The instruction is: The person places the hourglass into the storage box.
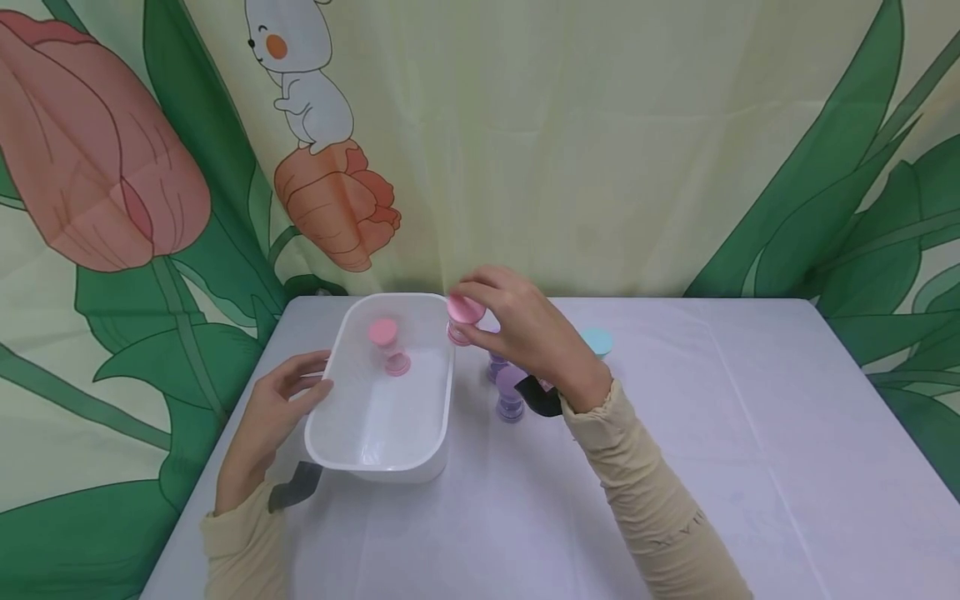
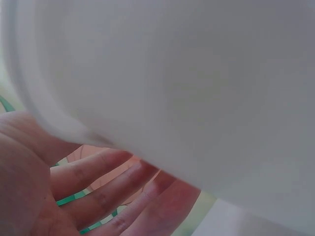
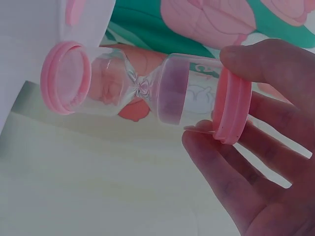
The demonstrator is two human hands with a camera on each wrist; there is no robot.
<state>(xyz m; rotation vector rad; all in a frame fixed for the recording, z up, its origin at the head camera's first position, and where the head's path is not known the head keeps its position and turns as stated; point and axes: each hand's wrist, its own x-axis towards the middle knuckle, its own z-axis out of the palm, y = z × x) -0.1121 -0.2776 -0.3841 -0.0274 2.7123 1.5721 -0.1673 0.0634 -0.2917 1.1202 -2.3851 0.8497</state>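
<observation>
My left hand (image 1: pixel 273 408) rests against the left wall of the white bin (image 1: pixel 442 417), fingers nearly straight, gripping nothing. One pink hourglass (image 1: pixel 390 346) stands inside the bin at its far end. My right hand (image 1: pixel 525 329) pinches a second pink hourglass (image 1: pixel 465 319) by its cap, raised just past the bin's far right corner. Below that hand, two purple hourglasses (image 1: pixel 510 392) stand on the table (image 1: pixel 712 433); a light blue cap (image 1: pixel 597 340) shows beyond the wrist.
</observation>
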